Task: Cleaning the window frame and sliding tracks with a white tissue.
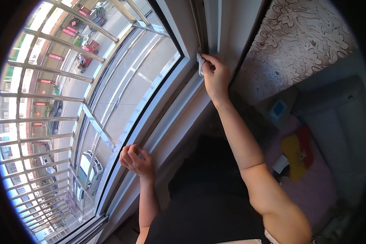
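Note:
My right hand [216,76] pinches a white cloth [200,64] against the corner of the window frame, where the sill track meets the side track. The cloth is bunched, and part of it is hidden by my fingers. Lower left, my left hand [137,160] rests with bent fingers on the white window frame [158,113], close to the glass, with nothing seen in it. Between my hands runs the window track [170,105], a dark groove beside a pale rail.
Outside the glass are metal security bars [88,100] and a street with vehicles. A floral-patterned surface [292,45] is at the upper right. Below it stand a grey sofa [326,113] and a pink cover [317,195] with a red and yellow item [299,152].

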The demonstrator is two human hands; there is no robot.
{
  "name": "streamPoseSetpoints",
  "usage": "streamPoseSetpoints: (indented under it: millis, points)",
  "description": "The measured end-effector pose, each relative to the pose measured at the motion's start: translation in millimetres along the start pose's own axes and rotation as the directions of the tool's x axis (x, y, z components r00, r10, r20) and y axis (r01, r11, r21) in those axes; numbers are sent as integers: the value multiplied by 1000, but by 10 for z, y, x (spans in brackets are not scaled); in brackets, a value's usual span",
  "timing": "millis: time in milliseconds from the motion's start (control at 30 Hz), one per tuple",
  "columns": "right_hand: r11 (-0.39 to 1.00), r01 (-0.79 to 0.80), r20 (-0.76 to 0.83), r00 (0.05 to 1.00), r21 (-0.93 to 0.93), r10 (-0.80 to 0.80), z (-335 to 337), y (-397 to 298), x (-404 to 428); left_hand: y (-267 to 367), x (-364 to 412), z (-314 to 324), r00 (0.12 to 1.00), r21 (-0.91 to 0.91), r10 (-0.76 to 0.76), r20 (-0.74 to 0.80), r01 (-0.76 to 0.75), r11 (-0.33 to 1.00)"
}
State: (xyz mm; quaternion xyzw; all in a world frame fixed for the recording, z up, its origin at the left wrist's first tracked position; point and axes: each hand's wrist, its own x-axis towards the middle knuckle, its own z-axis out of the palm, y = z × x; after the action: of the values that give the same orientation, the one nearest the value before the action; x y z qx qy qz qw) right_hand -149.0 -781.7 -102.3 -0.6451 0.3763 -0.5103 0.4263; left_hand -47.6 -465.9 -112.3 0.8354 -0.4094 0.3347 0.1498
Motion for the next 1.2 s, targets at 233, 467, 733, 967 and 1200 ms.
streamPoseSetpoints:
  millis: [233, 467, 733, 967, 1200]
  points:
    - [960, 125, -86, 985, -250, -151, 251, 132, -22, 30, 4, -16, 1000, 6, -9, -1, 9, 1000]
    - [997, 45, 294, 955, -60, -25, 59, -11, -166, 1, -31, -22, 1000, 32, -3, 4, 3, 999]
    - [780, 544, 185, 839, -310, -512, 137, -13, 31, 12, -5, 9, 1000, 17, 4, -3, -4, 1000]
    - [783, 551, 271, 831, -288, -486, 216, -98, -229, 1, -23, 1, 1000, 34, -13, 3, 13, 999]
    - [794, 605, 506, 702, -54, -501, 480, -482, -1089, 41, -3, -41, 999, 32, -27, 17, 27, 999]
